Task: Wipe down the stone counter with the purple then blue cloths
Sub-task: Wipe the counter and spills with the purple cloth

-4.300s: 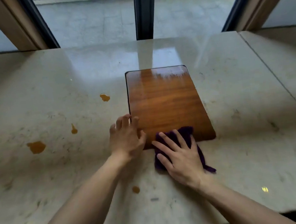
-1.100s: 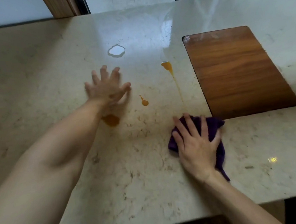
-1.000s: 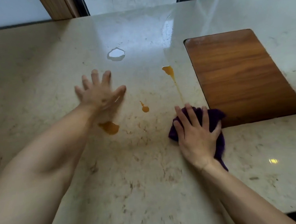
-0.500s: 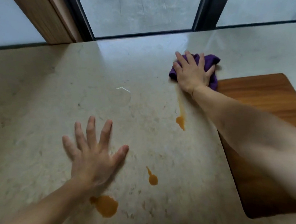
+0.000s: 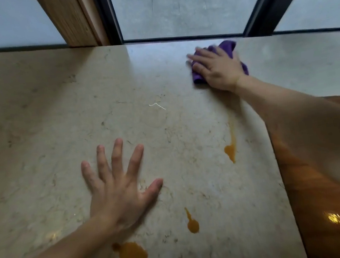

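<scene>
Right hand (image 5: 219,69): fingers straight, laid flat over purple cloth (image 5: 226,48), pressing it to the table; arm stretched far fwd. Hand and cloth blurred.
Purple cloth: bunched under right hand, at far edge of table, just short of window frame (image 5: 178,37). Cloth pokes out beyond fingertips and at wrist side.
Left hand (image 5: 116,189): fingers spread wide, palm flat on table, holds nothing.
Table (image 5: 38,121): beige veined stone, glossy.
Orange spills, 3 seen: big blot (image 5: 133,255) just beside left wrist; small drop w/ tail (image 5: 193,225) near left thumb, not touching; streaked drop (image 5: 230,151) betw. the two hands, thin smear running up toward right wrist.
Thin white squiggle (image 5: 157,105) mid-table, nature unclear.
Wooden board (image 5: 320,207): right side, partly under right forearm, shiny.
</scene>
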A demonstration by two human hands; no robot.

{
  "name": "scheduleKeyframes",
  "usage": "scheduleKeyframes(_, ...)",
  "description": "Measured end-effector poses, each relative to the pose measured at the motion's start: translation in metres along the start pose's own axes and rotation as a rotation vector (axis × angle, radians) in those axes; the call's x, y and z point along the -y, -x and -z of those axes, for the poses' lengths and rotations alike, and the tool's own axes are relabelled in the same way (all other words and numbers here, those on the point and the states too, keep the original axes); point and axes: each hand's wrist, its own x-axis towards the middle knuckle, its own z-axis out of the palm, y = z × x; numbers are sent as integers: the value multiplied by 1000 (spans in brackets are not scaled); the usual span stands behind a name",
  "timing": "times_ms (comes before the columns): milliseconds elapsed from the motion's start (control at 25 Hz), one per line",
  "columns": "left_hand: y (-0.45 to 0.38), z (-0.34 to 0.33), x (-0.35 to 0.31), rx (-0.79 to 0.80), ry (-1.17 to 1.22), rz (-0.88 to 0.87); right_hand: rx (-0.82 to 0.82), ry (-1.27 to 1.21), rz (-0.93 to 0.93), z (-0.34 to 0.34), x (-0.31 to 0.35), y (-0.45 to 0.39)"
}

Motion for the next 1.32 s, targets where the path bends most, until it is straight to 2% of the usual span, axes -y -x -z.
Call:
scheduleKeyframes(120, 1, 3, 0, 7, 8, 15, -18, -10, 85, -18, 26, 95)
scheduleKeyframes(280, 2, 7, 0, 25, 33, 27, -7, -6, 71, -42, 68, 236)
scheduleKeyframes(440, 14, 28, 17, 58, 118, -35, 1, 49, -21, -77, 113, 390)
scheduleKeyframes(600, 66, 46, 52, 37, 220, -68, -28, 33, -150, -100, 162, 523)
scheduleKeyframes(760, 124, 46, 72, 139, 209, 3, 2, 36, -201, -121, 233, 620)
scheduleKeyframes(880, 143, 47, 82, 126, 226, 21, 47, 21, -261, -132, 276, 626)
scheduleKeyframes(1040, 136, 41, 102, 31, 177, -10, 56, 33, -346, -130, 289, 582)
scheduleKeyframes(1320, 66, 27, 115, 43, 79, -16, -44, 5, -422, -118, 236, 423)
